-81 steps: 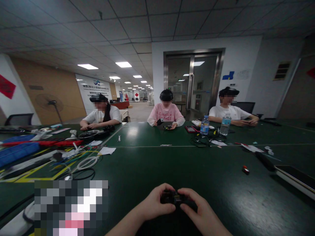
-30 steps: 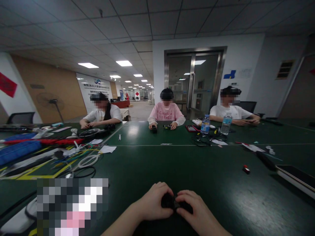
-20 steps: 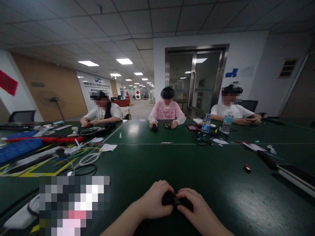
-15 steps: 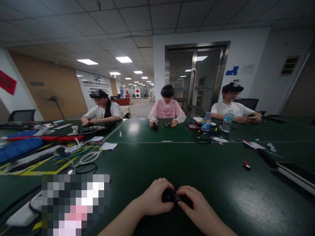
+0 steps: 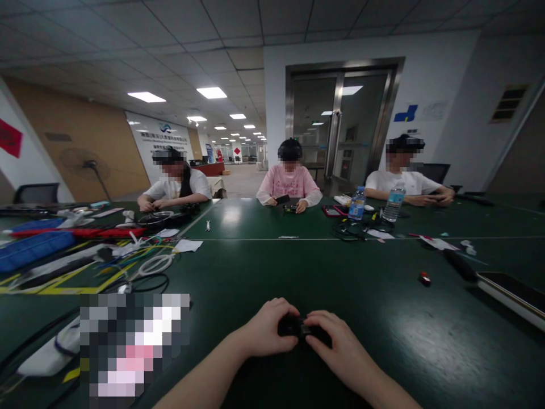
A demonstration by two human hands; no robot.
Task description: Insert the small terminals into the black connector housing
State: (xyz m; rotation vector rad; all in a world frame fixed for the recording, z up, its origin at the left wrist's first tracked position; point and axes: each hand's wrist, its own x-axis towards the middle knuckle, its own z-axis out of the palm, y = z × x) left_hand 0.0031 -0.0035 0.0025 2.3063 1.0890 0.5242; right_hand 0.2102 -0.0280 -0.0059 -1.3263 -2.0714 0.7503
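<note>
A small black object (image 5: 303,328) lies between my two hands, low over the green table (image 5: 238,272). My left hand (image 5: 269,328) has its thumb and fingers curled round the rounded left part of it. On the other side, my right hand (image 5: 336,339) pinches the longer right part between thumb and fingers. The fingertips of both hands are close together near its middle, where a small greyish piece shows. Shadow and my fingers hide most of its shape.
Blue tray (image 5: 36,250), cables (image 5: 157,263) and a white power strip (image 5: 51,352) lie left. A small red item (image 5: 424,278) and a phone-like device (image 5: 511,295) are right. Bottles (image 5: 356,203) stand farther back; three people sit across the table.
The view has tilted slightly, so the table and hands appear a little higher. My hands keep their hold on the black object. The person opposite in pink has raised and tilted a dark item.
</note>
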